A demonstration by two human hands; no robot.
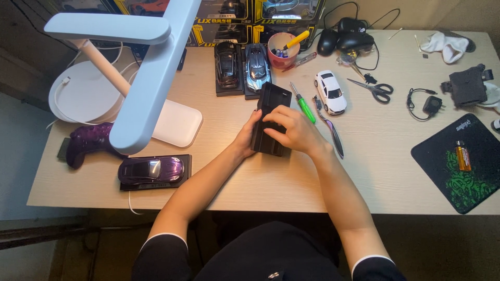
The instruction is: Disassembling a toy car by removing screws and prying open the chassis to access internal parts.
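Black display base (272, 117) clamped between both hands at desk centre: left hand (246, 136) cupping its near-left side, right hand (294, 128) curled over the top. No car mounted yet; green screwdriver (303, 103) untouched just beyond the right fingertips, white toy car (330, 92) farther out.

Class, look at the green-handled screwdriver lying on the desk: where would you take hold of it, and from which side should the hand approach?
Grip the green-handled screwdriver by its thick green handle, not the thin metal shaft at its far end. It lies flat beside the right hand, with pliers and a white toy car close on its right. So come from above, fingers pinching across the handle.
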